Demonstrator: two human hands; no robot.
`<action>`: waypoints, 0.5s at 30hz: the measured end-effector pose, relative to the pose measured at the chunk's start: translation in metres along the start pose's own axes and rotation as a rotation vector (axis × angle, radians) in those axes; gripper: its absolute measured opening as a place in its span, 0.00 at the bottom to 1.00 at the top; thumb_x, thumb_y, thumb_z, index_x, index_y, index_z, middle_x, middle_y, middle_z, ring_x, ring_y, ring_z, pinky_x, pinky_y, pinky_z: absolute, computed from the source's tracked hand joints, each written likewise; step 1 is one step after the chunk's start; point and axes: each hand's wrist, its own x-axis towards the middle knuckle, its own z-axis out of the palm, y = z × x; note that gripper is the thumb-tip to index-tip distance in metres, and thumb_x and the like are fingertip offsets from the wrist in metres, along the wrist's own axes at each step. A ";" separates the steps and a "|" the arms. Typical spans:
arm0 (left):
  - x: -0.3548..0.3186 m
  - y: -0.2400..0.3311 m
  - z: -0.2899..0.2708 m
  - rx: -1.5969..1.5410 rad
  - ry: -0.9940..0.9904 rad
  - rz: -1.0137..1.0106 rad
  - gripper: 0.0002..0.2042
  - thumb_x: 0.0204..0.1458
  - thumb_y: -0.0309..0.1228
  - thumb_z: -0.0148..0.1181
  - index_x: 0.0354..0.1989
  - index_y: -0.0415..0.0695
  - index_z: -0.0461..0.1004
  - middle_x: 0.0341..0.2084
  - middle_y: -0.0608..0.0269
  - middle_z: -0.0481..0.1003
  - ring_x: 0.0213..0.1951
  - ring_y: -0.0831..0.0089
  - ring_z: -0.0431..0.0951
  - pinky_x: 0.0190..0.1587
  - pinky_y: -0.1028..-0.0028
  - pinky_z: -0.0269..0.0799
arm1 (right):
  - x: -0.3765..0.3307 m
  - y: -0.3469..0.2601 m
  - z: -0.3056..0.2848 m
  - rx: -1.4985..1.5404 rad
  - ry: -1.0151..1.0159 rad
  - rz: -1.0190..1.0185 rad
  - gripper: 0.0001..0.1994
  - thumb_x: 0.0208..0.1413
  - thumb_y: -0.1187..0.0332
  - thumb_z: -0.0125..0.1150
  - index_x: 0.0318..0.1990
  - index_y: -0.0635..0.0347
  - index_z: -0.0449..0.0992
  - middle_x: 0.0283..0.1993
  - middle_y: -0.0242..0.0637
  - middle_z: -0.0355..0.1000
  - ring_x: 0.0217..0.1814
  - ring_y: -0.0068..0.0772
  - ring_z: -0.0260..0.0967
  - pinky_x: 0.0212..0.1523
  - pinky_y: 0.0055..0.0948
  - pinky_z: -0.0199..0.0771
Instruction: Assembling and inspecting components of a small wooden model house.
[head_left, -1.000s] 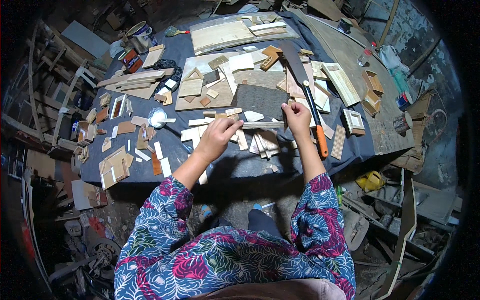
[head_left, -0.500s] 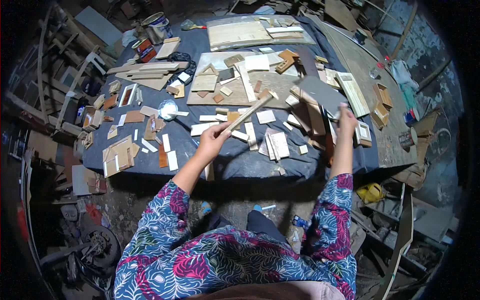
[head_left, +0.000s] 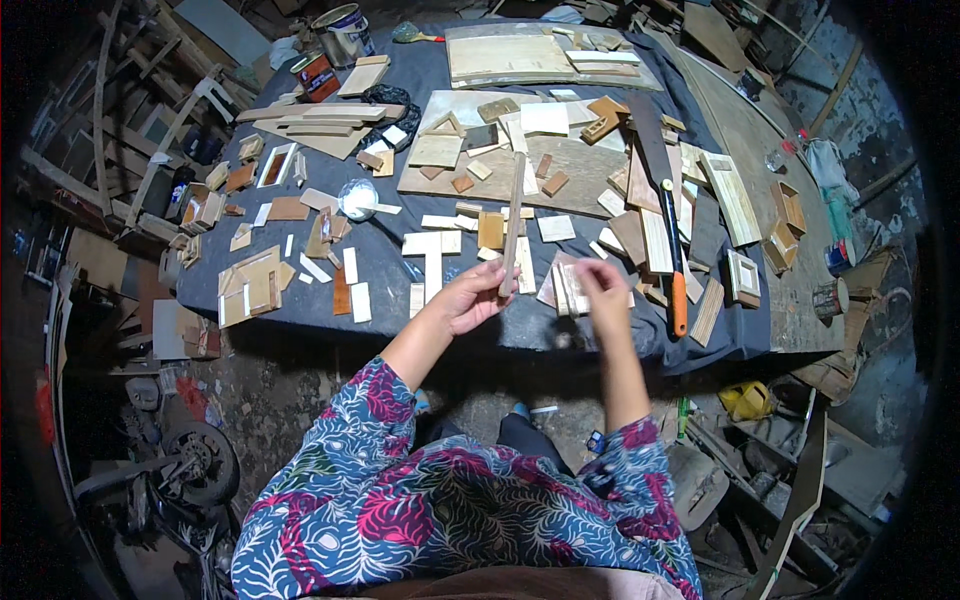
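The right hand (head_left: 603, 290) is blurred, so the set of its fingers cannot be made out, and whether its grip is open or closed cannot be told; nothing is clearly seen in it. The lower end of the long wooden strip (head_left: 513, 222) is hidden inside the left hand (head_left: 470, 300), whose grip is closed around that end. The near edge of the bench (head_left: 400, 310) is partly covered by both forearms, and the small offcuts beneath the hands are hard to separate from one another.

The strip is held over the middle of the bench, above the dark cloth. Its long axis runs almost straight away from the person — the free end points toward the far side and lies over the large flat board (head_left: 560, 165), with a very slight lean to the right. The right hand is held just beside the strip's lower part, apart from it.

A handsaw with an orange handle (head_left: 678, 290) lies to the right of the hands, its blade directed away from the person. A paint tin (head_left: 343, 32) stands at the far left corner.
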 end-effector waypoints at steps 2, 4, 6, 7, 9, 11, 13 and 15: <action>-0.001 -0.006 0.005 0.006 0.024 -0.002 0.14 0.48 0.27 0.51 0.44 0.42 0.63 0.36 0.65 0.69 0.37 0.75 0.71 0.38 0.76 0.69 | -0.023 -0.002 0.028 0.032 -0.131 0.063 0.10 0.39 0.74 0.64 0.30 0.64 0.71 0.26 0.29 0.68 0.28 0.15 0.62 0.29 0.15 0.63; 0.000 -0.014 0.009 0.125 0.160 0.063 0.13 0.48 0.27 0.52 0.43 0.42 0.64 0.36 0.65 0.69 0.37 0.76 0.71 0.38 0.78 0.69 | -0.035 0.001 0.043 0.046 -0.182 0.076 0.11 0.38 0.73 0.64 0.31 0.66 0.71 0.26 0.30 0.68 0.26 0.15 0.62 0.28 0.14 0.64; 0.001 -0.021 0.010 0.160 0.164 0.071 0.14 0.47 0.29 0.54 0.43 0.42 0.65 0.35 0.65 0.70 0.36 0.78 0.71 0.37 0.80 0.68 | -0.040 0.011 0.046 0.050 -0.143 0.083 0.10 0.39 0.73 0.63 0.30 0.66 0.72 0.25 0.30 0.69 0.26 0.15 0.63 0.27 0.15 0.64; -0.002 -0.021 0.013 0.235 0.207 0.102 0.15 0.46 0.29 0.55 0.43 0.41 0.65 0.35 0.65 0.70 0.35 0.78 0.71 0.38 0.80 0.68 | -0.040 0.010 0.047 0.050 -0.150 0.085 0.10 0.39 0.73 0.63 0.30 0.66 0.72 0.25 0.30 0.69 0.26 0.15 0.63 0.27 0.15 0.64; -0.005 -0.024 0.012 0.344 0.268 0.154 0.16 0.45 0.30 0.56 0.43 0.40 0.66 0.34 0.65 0.71 0.35 0.79 0.72 0.38 0.80 0.68 | -0.041 0.007 0.047 -0.028 -0.161 0.168 0.08 0.41 0.73 0.62 0.28 0.67 0.73 0.23 0.30 0.69 0.25 0.15 0.63 0.27 0.15 0.64; -0.006 -0.028 0.011 0.362 0.271 0.191 0.16 0.45 0.29 0.56 0.44 0.39 0.65 0.34 0.63 0.72 0.35 0.78 0.72 0.38 0.80 0.68 | -0.044 0.010 0.048 -0.046 -0.152 0.150 0.07 0.41 0.73 0.61 0.28 0.67 0.73 0.23 0.30 0.69 0.24 0.15 0.63 0.26 0.15 0.64; -0.006 -0.031 0.009 0.380 0.274 0.227 0.16 0.46 0.28 0.56 0.44 0.38 0.65 0.34 0.62 0.72 0.35 0.78 0.72 0.38 0.80 0.69 | -0.046 0.014 0.050 -0.065 -0.144 0.132 0.07 0.42 0.73 0.60 0.28 0.68 0.74 0.22 0.30 0.69 0.24 0.14 0.63 0.26 0.15 0.64; -0.006 -0.035 0.005 0.410 0.277 0.262 0.16 0.46 0.26 0.55 0.44 0.36 0.65 0.34 0.60 0.72 0.35 0.78 0.72 0.38 0.81 0.69 | -0.049 0.018 0.052 -0.045 -0.117 0.089 0.06 0.43 0.73 0.59 0.28 0.67 0.74 0.22 0.30 0.69 0.23 0.14 0.62 0.25 0.15 0.63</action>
